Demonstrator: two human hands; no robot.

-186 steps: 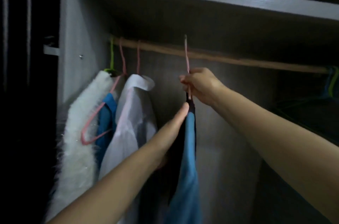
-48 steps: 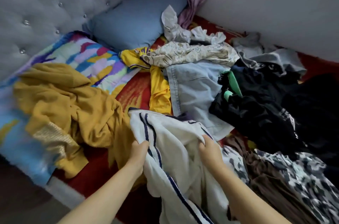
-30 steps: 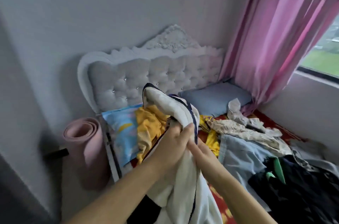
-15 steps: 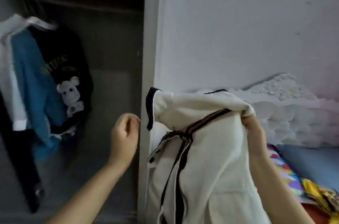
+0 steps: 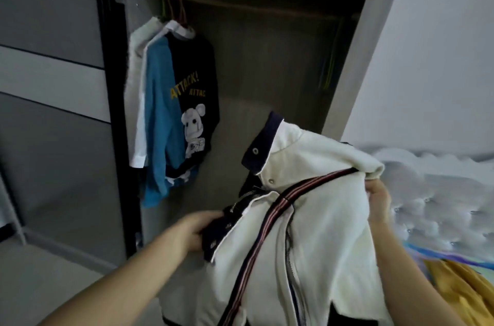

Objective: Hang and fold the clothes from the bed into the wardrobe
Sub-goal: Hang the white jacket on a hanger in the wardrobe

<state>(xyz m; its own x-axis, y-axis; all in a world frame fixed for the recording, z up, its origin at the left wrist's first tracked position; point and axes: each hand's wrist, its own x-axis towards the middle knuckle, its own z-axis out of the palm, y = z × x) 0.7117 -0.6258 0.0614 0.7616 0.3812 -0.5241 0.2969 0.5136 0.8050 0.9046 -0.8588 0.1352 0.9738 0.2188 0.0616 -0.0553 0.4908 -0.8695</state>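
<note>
The white jacket point(image 5: 307, 192) with its navy collar and striped trim is off the bed now and hanging in the air between your two hands, in front of the open wardrobe point(image 5: 267, 58). Half a second ago your left hand point(image 5: 192, 229) was loose and holding nothing; it has since come in and taken hold, its fingers curled round the dark snap-button placket at the jacket's front edge. Your right hand point(image 5: 378, 200) keeps its pinch on the bunched shoulder cloth, just above and to the right of that lower grip, so the collar stands up between the two holds and the body drapes down below them. That change means you now control both sides and can probably spread the garment open for a hanger. Beyond your left hand, the black and blue sweatshirt point(image 5: 184, 101) with the bear print already hangs on the rail point(image 5: 254, 6), pushed to its left end, with free rail to the right of it. Spare hangers point(image 5: 330, 69) seem to dangle at the rail's far right, above your right hand, though the shadow makes them hard to make out.
</note>
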